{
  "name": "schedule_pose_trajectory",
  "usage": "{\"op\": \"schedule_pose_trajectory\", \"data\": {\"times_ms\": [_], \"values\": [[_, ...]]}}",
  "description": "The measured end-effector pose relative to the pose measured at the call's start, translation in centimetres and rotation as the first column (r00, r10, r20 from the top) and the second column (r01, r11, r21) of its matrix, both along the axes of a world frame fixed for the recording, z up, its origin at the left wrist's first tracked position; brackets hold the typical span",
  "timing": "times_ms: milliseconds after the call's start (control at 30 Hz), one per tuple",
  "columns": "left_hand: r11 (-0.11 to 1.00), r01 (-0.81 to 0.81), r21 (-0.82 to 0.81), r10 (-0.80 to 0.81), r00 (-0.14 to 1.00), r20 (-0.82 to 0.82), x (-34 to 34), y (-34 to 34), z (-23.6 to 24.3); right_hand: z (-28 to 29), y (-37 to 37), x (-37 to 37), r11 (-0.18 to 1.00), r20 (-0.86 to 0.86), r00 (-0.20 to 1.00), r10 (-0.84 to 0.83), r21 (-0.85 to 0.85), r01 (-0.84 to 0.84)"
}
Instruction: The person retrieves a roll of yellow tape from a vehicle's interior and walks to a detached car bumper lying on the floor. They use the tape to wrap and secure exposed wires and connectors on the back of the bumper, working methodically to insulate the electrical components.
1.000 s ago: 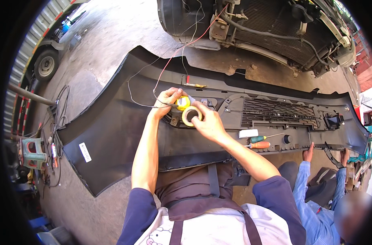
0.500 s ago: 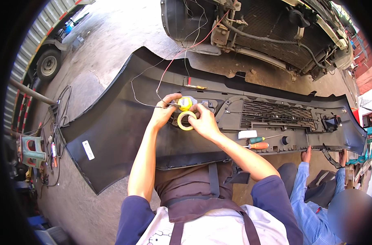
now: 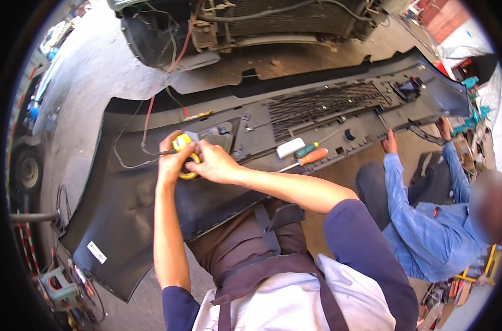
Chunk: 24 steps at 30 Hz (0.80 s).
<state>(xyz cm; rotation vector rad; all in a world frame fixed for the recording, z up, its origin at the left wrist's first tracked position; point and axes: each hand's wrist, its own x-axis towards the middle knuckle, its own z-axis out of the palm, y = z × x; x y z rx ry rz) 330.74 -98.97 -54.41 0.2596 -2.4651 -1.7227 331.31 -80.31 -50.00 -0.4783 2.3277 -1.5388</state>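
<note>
A large black car bumper (image 3: 135,204) lies before me with its inner side up. Over its left part, my left hand (image 3: 172,157) has its fingers closed around a small part wrapped in yellow tape (image 3: 181,142), with thin wires running to it. My right hand (image 3: 215,161) is closed just beside it, pinching a roll of yellow tape (image 3: 192,169). The two hands are nearly touching. Whatever lies under the wrapping is hidden. A slim probe with a red end and yellowish body (image 3: 200,115) rests on the bumper beyond my hands.
An orange-handled screwdriver (image 3: 314,156), a green-handled screwdriver (image 3: 307,149) and a white block (image 3: 290,147) lie on the bumper. A co-worker in a blue shirt (image 3: 427,220) touches its near right edge. Red and grey wires (image 3: 149,118) stretch toward the vehicle front (image 3: 251,25).
My view has turned and shifted, so the bumper appears tilted and the co-worker shows more fully. My hands keep hold of the taped part and the tape roll, the right now covering more of the roll.
</note>
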Motion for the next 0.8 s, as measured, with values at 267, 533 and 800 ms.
{"op": "schedule_pose_trajectory", "data": {"times_ms": [267, 533, 800], "values": [[0.995, 0.046, -0.085, -0.041, 0.997, 0.06, 0.3, 0.5, 1.3, -1.8, 11.2, -2.1, 0.894, -0.022, 0.92, 0.391, 0.246, -0.374], [0.986, 0.14, -0.088, -0.128, 0.984, 0.126, 1.0, -0.6, 2.8, -4.3, 24.2, 0.1, 0.782, -0.041, 0.999, -0.027, 0.622, 0.047], [0.891, -0.161, -0.424, 0.147, 0.987, -0.065, 1.9, 2.6, 1.7, -9.7, 33.6, -5.5, 0.419, -0.16, 0.877, -0.453, 0.83, 0.368]]}}
